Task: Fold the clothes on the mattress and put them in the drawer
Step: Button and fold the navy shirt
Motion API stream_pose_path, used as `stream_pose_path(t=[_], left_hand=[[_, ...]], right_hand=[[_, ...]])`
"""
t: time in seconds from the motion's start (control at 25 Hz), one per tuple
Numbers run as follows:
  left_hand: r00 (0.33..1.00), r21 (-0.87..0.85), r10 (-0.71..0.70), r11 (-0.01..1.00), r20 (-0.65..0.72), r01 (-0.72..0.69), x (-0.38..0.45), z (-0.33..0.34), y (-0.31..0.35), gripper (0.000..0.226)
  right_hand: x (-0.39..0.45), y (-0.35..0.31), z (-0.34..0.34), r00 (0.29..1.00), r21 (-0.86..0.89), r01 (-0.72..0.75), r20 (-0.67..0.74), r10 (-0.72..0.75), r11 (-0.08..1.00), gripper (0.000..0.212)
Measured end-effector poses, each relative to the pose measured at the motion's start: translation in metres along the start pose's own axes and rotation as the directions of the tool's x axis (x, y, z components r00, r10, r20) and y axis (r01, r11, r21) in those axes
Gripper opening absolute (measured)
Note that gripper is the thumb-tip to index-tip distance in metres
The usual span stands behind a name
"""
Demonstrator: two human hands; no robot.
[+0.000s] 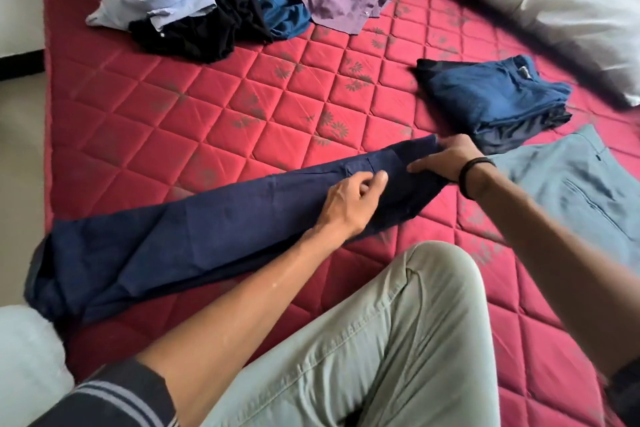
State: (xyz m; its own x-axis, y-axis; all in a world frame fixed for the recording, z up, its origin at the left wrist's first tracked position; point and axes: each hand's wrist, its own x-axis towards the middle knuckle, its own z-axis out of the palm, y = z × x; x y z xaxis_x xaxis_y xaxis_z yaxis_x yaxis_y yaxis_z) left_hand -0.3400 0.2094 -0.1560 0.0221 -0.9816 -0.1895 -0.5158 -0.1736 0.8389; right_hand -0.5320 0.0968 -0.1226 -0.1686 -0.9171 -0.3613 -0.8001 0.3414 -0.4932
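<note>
A pair of navy trousers (194, 236) lies folded lengthwise across the red quilted mattress (214, 104), legs running to the lower left. My left hand (349, 204) rests on the trousers near the pocket with its fingers loosely curled. My right hand (446, 158) grips the waistband end, thumb on top of the cloth. A stack of folded dark blue clothes (491, 100) sits just beyond my right hand. A heap of unfolded clothes (221, 0) in light blue, black, teal and purple lies at the far side.
A grey-blue garment (581, 191) lies flat at the right. White pillows (571, 3) sit at the far right, and another white pillow (24, 354) at the lower left. My knee in pale green trousers (398, 340) rests on the mattress in front.
</note>
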Motion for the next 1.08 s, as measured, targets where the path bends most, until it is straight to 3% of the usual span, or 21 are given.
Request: stream_pose_path(t=[0.04, 0.12, 0.2, 0.24, 0.28, 0.32, 0.36, 0.4, 0.44, 0.48, 0.52, 0.56, 0.64, 0.76, 0.92, 0.96, 1.08], left_hand=[[0.988, -0.15, -0.15, 0.976, 0.048, 0.155, 0.001, -0.009, 0.01, 0.068], [0.928, -0.539, -0.308, 0.756, 0.208, 0.372, -0.002, -0.031, 0.02, 0.083], [0.923, -0.79, -0.256, 0.482, 0.287, 0.379, -0.012, -0.055, 0.017, 0.085], [0.932, -0.843, -0.238, 0.406, 0.274, 0.352, -0.019, -0.068, 0.008, 0.08], [0.936, -0.865, -0.23, 0.37, 0.268, 0.339, -0.027, -0.082, 0.003, 0.068], [0.934, -0.868, -0.217, 0.356, 0.283, 0.346, -0.033, -0.094, -0.004, 0.055], [0.928, -0.867, -0.231, 0.346, 0.292, 0.359, -0.038, -0.105, -0.014, 0.041], [0.917, -0.866, -0.283, 0.336, 0.282, 0.37, -0.041, -0.114, -0.026, 0.033], [0.904, -0.87, -0.34, 0.325, 0.258, 0.37, -0.044, -0.121, -0.035, 0.031], [0.898, -0.875, -0.369, 0.319, 0.24, 0.365, -0.047, -0.125, -0.044, 0.03], [0.896, -0.876, -0.388, 0.327, 0.218, 0.355, -0.052, -0.128, -0.051, 0.031], [0.892, -0.877, -0.406, 0.331, 0.201, 0.349, -0.056, -0.13, -0.058, 0.033], [0.881, -0.896, -0.434, 0.29, 0.189, 0.335, -0.064, -0.132, -0.073, 0.033], [0.854, -0.908, -0.485, 0.244, 0.188, 0.339, -0.072, -0.13, -0.101, 0.038], [0.897, -0.957, -0.389, 0.106, 0.209, 0.269, -0.083, -0.125, -0.106, 0.051], [0.91, -0.954, -0.364, 0.14, 0.198, 0.263, -0.082, -0.123, -0.105, 0.056], [0.892, -0.847, -0.448, 0.452, 0.055, 0.279, -0.073, -0.112, -0.109, 0.04]], right_hand=[[-0.016, -0.018, 0.002, 0.993, -0.017, 0.101, -0.059, -0.102, 0.995, 0.038], [-0.058, -0.052, 0.015, 0.94, -0.078, 0.312, -0.122, -0.32, 0.947, 0.035], [-0.104, -0.078, 0.032, 0.825, -0.054, 0.565, -0.001, -0.565, 0.824, 0.05], [-0.124, -0.087, 0.042, 0.753, 0.077, 0.639, 0.139, -0.643, 0.765, 0.054], [-0.138, -0.093, 0.05, 0.68, 0.271, 0.622, 0.28, -0.678, 0.735, 0.053], [-0.146, -0.097, 0.059, 0.646, 0.464, 0.503, 0.359, -0.674, 0.729, 0.048], [-0.148, -0.101, 0.067, 0.673, 0.602, 0.368, 0.354, -0.65, 0.708, 0.041], [-0.147, -0.105, 0.075, 0.746, 0.691, 0.293, 0.267, -0.61, 0.661, 0.035], [-0.142, -0.106, 0.081, 0.826, 0.683, 0.358, 0.087, -0.558, 0.636, 0.034], [-0.132, -0.103, 0.087, 0.837, 0.549, 0.515, -0.155, -0.525, 0.659, 0.033], [-0.121, -0.097, 0.093, 0.768, 0.353, 0.639, -0.332, -0.547, 0.683, 0.031], [-0.111, -0.088, 0.102, 0.678, 0.176, 0.719, -0.388, -0.624, 0.672, 0.029], [-0.101, -0.069, 0.128, 0.584, -0.063, 0.796, -0.183, -0.791, 0.602, 0.046], [-0.101, -0.049, 0.174, 0.662, -0.327, 0.734, 0.147, -0.735, 0.596, 0.072], [-0.106, -0.044, 0.189, 0.684, -0.457, 0.685, 0.138, -0.716, 0.567, 0.068], [-0.104, -0.042, 0.189, 0.678, -0.467, 0.683, 0.121, -0.725, 0.562, 0.068], [-0.103, -0.039, 0.191, 0.672, -0.486, 0.678, 0.11, -0.732, 0.55, 0.068]])
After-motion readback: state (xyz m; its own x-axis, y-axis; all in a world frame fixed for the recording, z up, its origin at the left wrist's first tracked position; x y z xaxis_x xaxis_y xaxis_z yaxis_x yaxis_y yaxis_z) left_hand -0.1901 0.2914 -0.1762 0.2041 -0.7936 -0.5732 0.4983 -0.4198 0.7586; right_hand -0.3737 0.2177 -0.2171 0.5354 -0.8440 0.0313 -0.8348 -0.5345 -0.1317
